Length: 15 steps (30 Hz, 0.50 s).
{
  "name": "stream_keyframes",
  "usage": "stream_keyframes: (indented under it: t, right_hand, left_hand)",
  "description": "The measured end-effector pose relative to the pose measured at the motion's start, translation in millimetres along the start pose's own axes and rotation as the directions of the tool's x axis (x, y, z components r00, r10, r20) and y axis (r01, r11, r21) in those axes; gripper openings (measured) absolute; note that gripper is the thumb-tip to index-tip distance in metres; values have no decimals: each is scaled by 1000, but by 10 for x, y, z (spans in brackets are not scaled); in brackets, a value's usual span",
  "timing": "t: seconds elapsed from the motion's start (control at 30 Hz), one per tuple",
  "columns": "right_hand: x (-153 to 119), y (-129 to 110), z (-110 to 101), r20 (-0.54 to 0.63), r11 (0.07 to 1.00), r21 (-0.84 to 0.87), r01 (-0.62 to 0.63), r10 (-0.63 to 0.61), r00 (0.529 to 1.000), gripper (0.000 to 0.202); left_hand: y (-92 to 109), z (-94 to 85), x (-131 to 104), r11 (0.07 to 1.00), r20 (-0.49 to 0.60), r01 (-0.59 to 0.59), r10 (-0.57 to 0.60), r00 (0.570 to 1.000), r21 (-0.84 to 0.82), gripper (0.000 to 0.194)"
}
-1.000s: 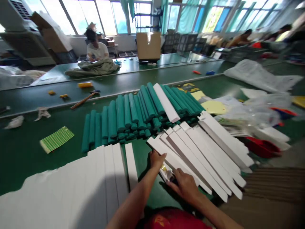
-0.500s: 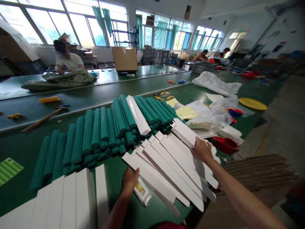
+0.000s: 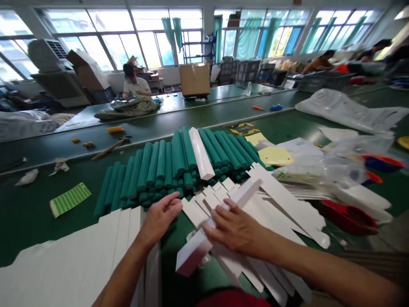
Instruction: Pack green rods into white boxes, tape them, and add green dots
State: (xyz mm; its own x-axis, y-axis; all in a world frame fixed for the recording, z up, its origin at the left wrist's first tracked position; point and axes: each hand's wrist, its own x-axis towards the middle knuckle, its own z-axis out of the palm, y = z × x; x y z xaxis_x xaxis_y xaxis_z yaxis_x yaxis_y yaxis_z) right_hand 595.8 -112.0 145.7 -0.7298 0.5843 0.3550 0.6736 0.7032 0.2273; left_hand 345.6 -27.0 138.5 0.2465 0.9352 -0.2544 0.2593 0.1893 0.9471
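One green worktable [image 3: 22, 224], Contents

White box row [image 3: 76, 247]: one, at left; units run together, not countable.
Green rolls [image 3: 179, 160]: one heap, overlapping, no sure count.
Flat white cartons [image 3: 287, 202]: several, fanned, at right.
Resting white box [image 3: 201, 153]: one, upon the rolls.
Held white box [image 3: 191, 253]: one, slanting across the cartons.
Patterned sheet [image 3: 70, 199]: one.
Hammer [image 3: 110, 149]: one.
Right hand [image 3: 234, 226]: fingers closed round the held white box's middle.
Left hand [image 3: 161, 219]: fingers half-bent, loosely parted, near the cartons.

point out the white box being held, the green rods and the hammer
Held white box [image 3: 194, 248]: head view, on its near section
Green rods [image 3: 179, 155]: head view, mid-pile, along one rod's side
Hammer [image 3: 108, 149]: head view, on its wooden-coloured handle
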Motion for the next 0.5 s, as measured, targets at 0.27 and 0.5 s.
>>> stream_keyframes:
  t: [0.27,0.5]
  right_hand:
    - [934,-722,467,-181,838,111,534,-511,840,20]
    - [1119,-909,533,-98,838,179,516,-506,857,28]
  left_hand:
    - [-10,-56,-184,960,463,80,56,885,-269,68]
    - [-265,-443,-185,921,47,-75,100,994,-382,54]
